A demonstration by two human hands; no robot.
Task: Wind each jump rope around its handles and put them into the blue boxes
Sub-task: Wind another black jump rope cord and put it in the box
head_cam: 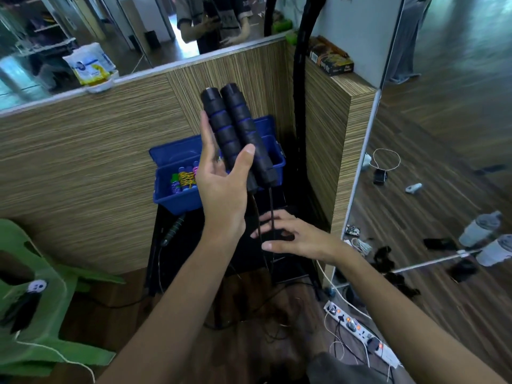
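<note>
Two black foam handles (pixel 235 134) with blue rings lie side by side, touching along their length; long axis runs up and slightly left, butt ends toward the top, cord ends toward the bottom right; held in the air in front of the blue box (pixel 177 195). Black rope (pixel 272 209) hangs from the lower ends in two strands, unwound, down toward the dark floor area.

Left hand (pixel 221 184) holds the pair from beneath: palm up, fingers straight along the left handle, thumb pressed across the right handle; grip loose, not a full wrap.

Right hand (pixel 288 234) lower and to the right, palm down, fingers spread wide; the hanging strands pass across its fingers; whether it pinches the rope cannot be told.

Blue box sits on a dark stand against the striped wood-grain partition (pixel 83 162); inside it, coloured wound ropes (pixel 184 178) lie at the left. Another rope handle (pixel 173 230) lies on the stand just below the box.

Periphery: green plastic chair (pixel 36 295) at lower left; white power strip (pixel 360 331) on the floor at lower right; mirror panel (pixel 443 162) at right.
</note>
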